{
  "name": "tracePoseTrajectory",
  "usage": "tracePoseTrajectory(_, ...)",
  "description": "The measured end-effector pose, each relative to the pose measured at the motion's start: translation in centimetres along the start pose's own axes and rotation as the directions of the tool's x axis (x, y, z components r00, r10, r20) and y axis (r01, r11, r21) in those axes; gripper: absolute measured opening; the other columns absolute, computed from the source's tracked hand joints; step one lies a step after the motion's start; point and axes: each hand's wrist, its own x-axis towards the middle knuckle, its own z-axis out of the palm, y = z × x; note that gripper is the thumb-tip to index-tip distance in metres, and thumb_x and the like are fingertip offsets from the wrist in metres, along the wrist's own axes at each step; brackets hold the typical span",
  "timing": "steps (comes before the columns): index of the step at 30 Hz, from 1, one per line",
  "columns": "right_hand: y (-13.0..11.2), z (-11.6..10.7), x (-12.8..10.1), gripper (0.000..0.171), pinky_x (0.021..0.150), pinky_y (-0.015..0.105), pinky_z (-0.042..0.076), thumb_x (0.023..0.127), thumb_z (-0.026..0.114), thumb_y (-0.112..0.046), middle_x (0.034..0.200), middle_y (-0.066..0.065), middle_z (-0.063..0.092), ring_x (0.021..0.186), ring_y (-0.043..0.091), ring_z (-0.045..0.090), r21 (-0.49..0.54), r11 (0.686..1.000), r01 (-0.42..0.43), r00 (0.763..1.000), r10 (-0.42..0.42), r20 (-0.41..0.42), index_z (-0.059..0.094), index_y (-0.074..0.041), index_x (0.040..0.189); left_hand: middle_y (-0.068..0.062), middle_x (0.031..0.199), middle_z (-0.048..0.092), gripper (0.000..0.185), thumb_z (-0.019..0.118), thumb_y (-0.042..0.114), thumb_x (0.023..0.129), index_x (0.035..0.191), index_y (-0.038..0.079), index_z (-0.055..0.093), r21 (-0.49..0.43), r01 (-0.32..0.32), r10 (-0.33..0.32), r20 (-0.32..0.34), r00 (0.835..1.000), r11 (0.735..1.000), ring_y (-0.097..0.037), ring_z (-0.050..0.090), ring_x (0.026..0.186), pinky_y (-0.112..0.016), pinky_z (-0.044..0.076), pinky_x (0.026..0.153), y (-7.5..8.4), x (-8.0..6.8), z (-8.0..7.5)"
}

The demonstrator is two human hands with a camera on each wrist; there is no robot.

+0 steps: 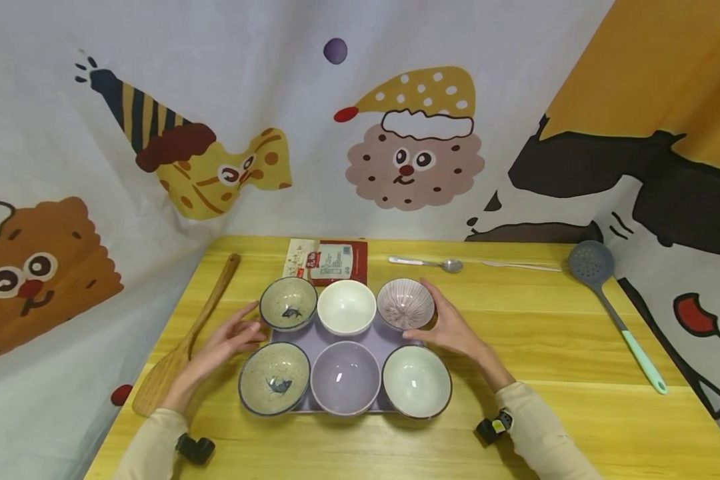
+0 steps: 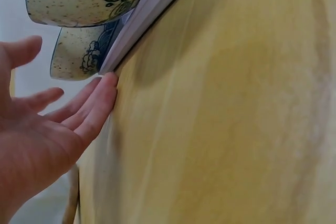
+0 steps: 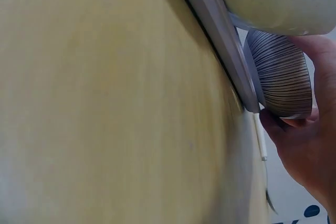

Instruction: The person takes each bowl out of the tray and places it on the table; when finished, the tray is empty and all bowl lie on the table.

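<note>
Six bowls stand in two rows on a lavender tray (image 1: 313, 337). My right hand (image 1: 456, 330) grips the small striped bowl (image 1: 405, 304) at the back right, thumb on its near side and fingers round the far side. At the left, my left hand (image 1: 222, 343) has its fingers extended, fingertips right at the tray's edge in the left wrist view. Beside it are two speckled bowls with fish, one at the back (image 1: 288, 304) and one in front (image 1: 275, 379). A white bowl (image 1: 346, 307), a purple bowl (image 1: 345, 378) and a pale green bowl (image 1: 417, 381) fill the other places.
A wooden spatula (image 1: 207, 307) lies left of the tray. Behind the bowls are a red-and-cream packet (image 1: 342, 261), a spoon (image 1: 426, 263) and a thin pale utensil (image 1: 522, 265). A slotted skimmer (image 1: 618, 313) lies at the right. A printed curtain (image 1: 312, 100) hangs behind the table.
</note>
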Motion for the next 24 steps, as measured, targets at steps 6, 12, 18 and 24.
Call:
tracePoseTrajectory(6,0.7,0.1,0.1,0.119,0.113,0.058,0.04,0.067,0.096,-0.031,0.155,0.026,0.041,0.136,0.042,0.05,0.031,0.999,0.014,0.999,-0.012,-0.035,0.026,-0.002,0.158,-0.04,0.146,0.043,0.081,0.06,0.013,0.102,0.163,0.006,0.008,0.016,-0.018,0.018,0.049,0.999,1.0,-0.02,0.066,0.118,-0.022,0.052,0.096,-0.7,0.2,0.1)
tracePoseTrajectory(12,1.3,-0.1,-0.4,0.111,0.099,0.044,0.054,0.065,0.097,-0.024,0.144,0.022,0.054,0.12,0.036,0.063,0.075,0.997,0.006,0.996,0.001,-0.09,0.035,0.0,0.154,-0.046,0.145,0.035,0.089,0.062,0.002,0.097,0.162,0.002,0.0,-0.044,-0.101,0.106,0.145,0.984,0.994,-0.01,0.063,0.118,-0.022,0.052,0.097,-1.8,0.6,-0.5)
tracePoseTrajectory(18,0.9,-0.6,-1.6,0.106,0.09,0.025,0.055,0.067,0.096,-0.017,0.144,0.021,0.054,0.116,0.036,0.064,0.137,0.991,0.004,0.991,0.014,-0.13,0.038,-0.003,0.154,-0.053,0.141,0.028,0.091,0.06,-0.001,0.097,0.159,-0.003,-0.006,-0.096,-0.17,0.187,0.219,0.958,0.981,-0.01,0.061,0.12,-0.023,0.052,0.098,-2.3,0.9,-1.1)
tracePoseTrajectory(24,0.1,-1.7,-2.3,0.104,0.084,0.018,0.055,0.067,0.095,-0.011,0.14,0.023,0.055,0.112,0.039,0.064,0.171,0.985,0.012,0.98,0.022,-0.197,0.039,-0.007,0.154,-0.054,0.141,0.027,0.091,0.059,0.0,0.098,0.158,-0.003,-0.009,-0.084,-0.182,0.197,0.234,0.952,0.98,-0.01,0.06,0.122,-0.022,0.052,0.098,-2.0,0.9,-1.2)
